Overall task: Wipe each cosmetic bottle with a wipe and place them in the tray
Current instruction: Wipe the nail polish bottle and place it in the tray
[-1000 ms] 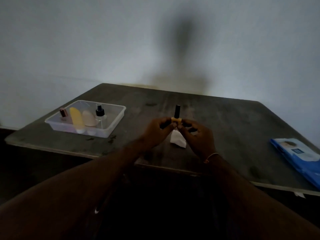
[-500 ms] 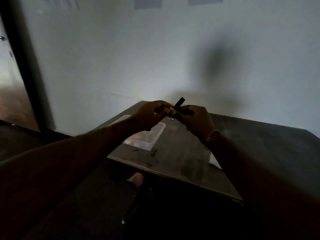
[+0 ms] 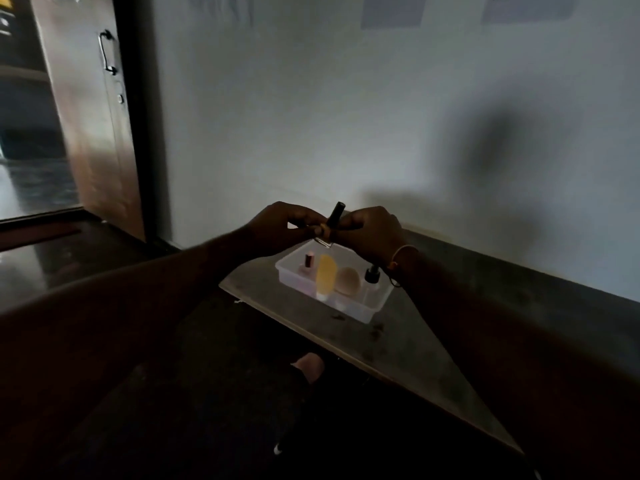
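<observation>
Both hands meet above the clear plastic tray (image 3: pixel 372 308). My left hand (image 3: pixel 280 225) and my right hand (image 3: pixel 369 233) pinch a small bottle with a long black cap (image 3: pixel 335 216), tilted up to the right. In the tray stand a small pink bottle (image 3: pixel 308 263), a yellow bottle (image 3: pixel 326 277), a beige rounded bottle (image 3: pixel 348 280) and a clear bottle with a black spray cap (image 3: pixel 372 276). No wipe shows in this frame.
The tray sits near the left corner of the dark table (image 3: pixel 398 344), which runs along the white wall (image 3: pixel 346 116). A wooden door (image 3: pixel 93 116) stands at the left. My knee (image 3: pixel 310 367) shows below the table edge.
The view has swung left toward the tray end of the table. Both hands carried the black-capped bottle from the table's middle to above the tray. The wipe and blue pack have left the view.
</observation>
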Demonstrator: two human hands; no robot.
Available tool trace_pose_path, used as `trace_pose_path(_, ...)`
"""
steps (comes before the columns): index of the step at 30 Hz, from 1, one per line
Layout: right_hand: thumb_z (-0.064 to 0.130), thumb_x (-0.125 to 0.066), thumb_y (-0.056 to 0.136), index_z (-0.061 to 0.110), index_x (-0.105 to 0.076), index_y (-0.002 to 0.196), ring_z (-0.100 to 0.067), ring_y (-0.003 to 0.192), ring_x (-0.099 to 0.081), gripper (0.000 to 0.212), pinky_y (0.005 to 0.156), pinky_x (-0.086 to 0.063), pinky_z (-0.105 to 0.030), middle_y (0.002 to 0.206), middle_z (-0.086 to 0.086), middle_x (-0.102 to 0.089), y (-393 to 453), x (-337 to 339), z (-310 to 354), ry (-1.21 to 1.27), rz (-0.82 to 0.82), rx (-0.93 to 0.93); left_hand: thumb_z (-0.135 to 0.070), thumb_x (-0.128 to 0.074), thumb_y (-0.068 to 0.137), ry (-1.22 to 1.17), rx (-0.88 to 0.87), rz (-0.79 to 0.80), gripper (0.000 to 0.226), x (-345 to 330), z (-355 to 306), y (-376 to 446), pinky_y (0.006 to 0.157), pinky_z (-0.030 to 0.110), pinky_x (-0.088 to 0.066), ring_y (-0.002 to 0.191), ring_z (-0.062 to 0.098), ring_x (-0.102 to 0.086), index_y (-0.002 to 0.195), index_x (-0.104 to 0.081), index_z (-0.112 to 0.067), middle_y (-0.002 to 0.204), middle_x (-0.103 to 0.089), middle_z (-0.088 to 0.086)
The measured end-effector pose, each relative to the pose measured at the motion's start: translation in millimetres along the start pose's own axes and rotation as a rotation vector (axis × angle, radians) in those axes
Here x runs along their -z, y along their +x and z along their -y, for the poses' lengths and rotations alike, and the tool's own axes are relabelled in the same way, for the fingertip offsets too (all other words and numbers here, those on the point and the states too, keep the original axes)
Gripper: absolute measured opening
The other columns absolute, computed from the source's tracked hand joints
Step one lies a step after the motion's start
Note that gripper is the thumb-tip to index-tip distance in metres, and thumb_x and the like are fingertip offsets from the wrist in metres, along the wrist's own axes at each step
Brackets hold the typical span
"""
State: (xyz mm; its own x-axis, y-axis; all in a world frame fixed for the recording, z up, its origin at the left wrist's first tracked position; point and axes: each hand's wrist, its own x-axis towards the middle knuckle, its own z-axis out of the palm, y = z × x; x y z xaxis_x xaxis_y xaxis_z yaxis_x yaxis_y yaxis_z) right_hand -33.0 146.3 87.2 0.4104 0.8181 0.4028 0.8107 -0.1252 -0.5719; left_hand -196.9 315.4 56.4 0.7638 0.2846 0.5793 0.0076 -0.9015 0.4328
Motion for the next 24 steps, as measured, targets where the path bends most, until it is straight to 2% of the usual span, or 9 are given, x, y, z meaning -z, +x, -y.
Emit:
trace_pose_path(3, 0.063, -0.084, 0.079, 0.03, -0.086, 0.094, -0.011, 0.082, -0.072, 0.036, 0.072, -0.054, -0.032, 0.089, 0.004, -0.081, 22.1, -21.1, 5.9, -0.035, 0.038, 0.018, -0.025, -0.077, 0.099, 0.007, 0.042, -0.034, 0.025, 2.1, 30.2, -3.0, 0.09, 0.009, -0.05, 0.102, -0.01, -0.07, 0.123, -0.079, -0.026, 0.108, -0.077, -0.021)
trace_pose_path(5, 0.062, -0.083, 0.081, 0.025, -0.085, 0.091, -0.01, 0.071, -0.067, 0.038, 0.06, -0.047, -0.027, 0.08, 0.003, -0.078, 35.6, -32.6, 6.7, -0.064, 0.054, 0.024, -0.022, -0.077, 0.099, 0.01, 0.061, -0.033, 0.023, 0.4, 46.5, -4.2, 0.088, 0.005, -0.048, 0.1, -0.013, -0.069, 0.122, -0.079, -0.023, 0.107, -0.075, -0.023)
trace_pose_path(7, 0.058, -0.082, 0.084, 0.02, -0.082, 0.085, -0.01, 0.062, -0.061, 0.038, 0.055, -0.041, -0.026, 0.074, -0.002, -0.075, 48.5, -45.5, 4.5, -0.087, 0.077, 0.008, -0.02, -0.077, 0.099, 0.001, 0.075, -0.033, 0.023, -2.8, 62.0, -5.9, 0.089, 0.007, -0.05, 0.101, -0.011, -0.07, 0.122, -0.079, -0.021, 0.107, -0.075, -0.024)
trace_pose_path(10, 0.055, -0.082, 0.082, 0.015, -0.08, 0.084, -0.017, 0.067, -0.066, 0.04, 0.06, -0.049, -0.032, 0.078, -0.008, -0.076, 64.8, -64.1, 0.6, -0.126, 0.111, 0.004, -0.019, -0.078, 0.097, 0.005, 0.101, -0.03, 0.025, -9.8, 85.7, -10.1, 0.091, 0.014, -0.055, 0.104, -0.004, -0.073, 0.122, -0.079, -0.021, 0.11, -0.078, -0.015)
trace_pose_path(14, 0.056, -0.081, 0.081, 0.015, -0.074, 0.076, -0.014, 0.061, -0.058, 0.043, 0.06, -0.043, -0.03, 0.062, 0.002, -0.064, 83.1, -82.3, -2.8, -0.216, 0.158, 0.011, -0.016, -0.079, 0.096, -0.001, 0.146, -0.036, 0.027, -20.1, 111.9, -13.9, 0.091, 0.011, -0.053, 0.1, -0.011, -0.07, 0.124, -0.079, -0.016, 0.112, -0.079, -0.008)
trace_pose_path(18, 0.057, -0.078, 0.084, 0.021, -0.066, 0.065, -0.014, 0.06, -0.059, 0.043, 0.059, -0.044, -0.031, 0.06, 0.003, -0.064, 92.3, -93.4, -8.1, -0.261, 0.218, 0.004, -0.018, -0.081, 0.095, -0.011, 0.192, -0.054, 0.028, -34.2, 128.9, -15.6, 0.093, 0.021, -0.053, 0.1, -0.015, -0.066, 0.123, -0.078, -0.02, 0.109, -0.073, -0.021)
trace_pose_path(21, 0.064, -0.07, 0.081, 0.02, -0.077, 0.074, -0.016, 0.065, -0.07, 0.045, 0.066, -0.058, -0.039, 0.064, 0.002, -0.074, 97.8, -102.5, -12.5, -0.305, 0.297, 0.002, -0.038, -0.08, 0.093, -0.021, 0.265, -0.013, 0.032, -43.0, 136.3, -18.6, 0.1, 0.039, -0.055, 0.109, 0.003, -0.068, 0.124, -0.077, -0.03, 0.12, -0.075, -0.011)
trace_pose_path(24, 0.059, -0.068, 0.086, 0.021, -0.078, 0.074, -0.011, 0.061, -0.068, 0.041, 0.06, -0.051, -0.033, 0.059, 0.006, -0.073, 100.3, -105.7, -16.8, -0.324, 0.34, 0.004, -0.036, -0.081, 0.093, -0.021, 0.278, -0.01, 0.03, -53.1, 140.0, -22.3, 0.101, 0.047, -0.055, 0.114, 0.017, -0.068, 0.122, -0.074, -0.037, 0.122, -0.073, -0.008)
